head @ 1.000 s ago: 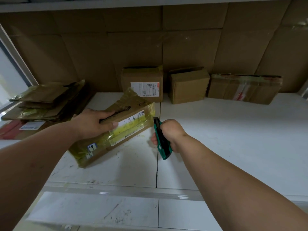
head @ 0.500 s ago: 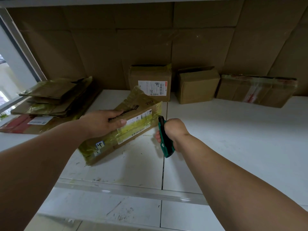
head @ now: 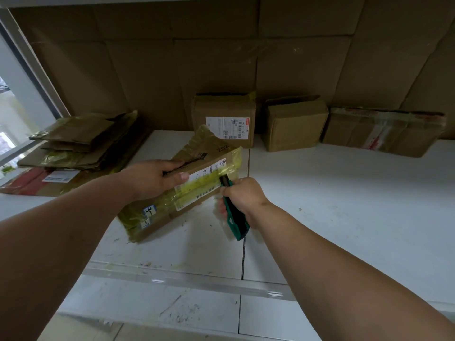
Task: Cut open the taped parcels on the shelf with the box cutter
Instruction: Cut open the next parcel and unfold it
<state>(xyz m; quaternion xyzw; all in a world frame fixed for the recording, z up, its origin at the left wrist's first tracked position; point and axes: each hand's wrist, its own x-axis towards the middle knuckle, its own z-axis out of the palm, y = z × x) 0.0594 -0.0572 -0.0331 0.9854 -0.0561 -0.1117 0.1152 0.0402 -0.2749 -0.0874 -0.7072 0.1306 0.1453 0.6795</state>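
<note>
Right hand [head: 242, 194]: fist curled tight round the green box cutter [head: 234, 212], knuckles up, wrist bent inward, forearm running in from the lower right corner. Black nose of the cutter pointing up and away, touching the near right edge of the taped parcel [head: 182, 185], at the yellowish tape over the white shipping label; blade itself too small to make out. Butt end of the green handle sticking out below the heel of the palm, over the seam between two shelf panels. Left hand [head: 154, 179]: laid over the top of the same parcel, thumb pressed on the near face beside the label, fingers wrapped over the far upper edge, forearm reaching in from the lower left. Parcel long and flat, brown card under yellow-green tape, tipped up on one long edge and lying diagonally on the white shelf [head: 344, 205], a small label with a handwritten 3 near its lower left end. Further out, along the cardboard-lined back wall: a box with a white barcode label [head: 225, 119] just behind the held parcel, a plain brown box [head: 294, 124] beside it, then a wider low box wrapped in clear tape with red print [head: 384, 131] to the right. At the far left, a stack of flattened cardboard [head: 81, 143] resting on a flat box with a red patch [head: 37, 182].
</note>
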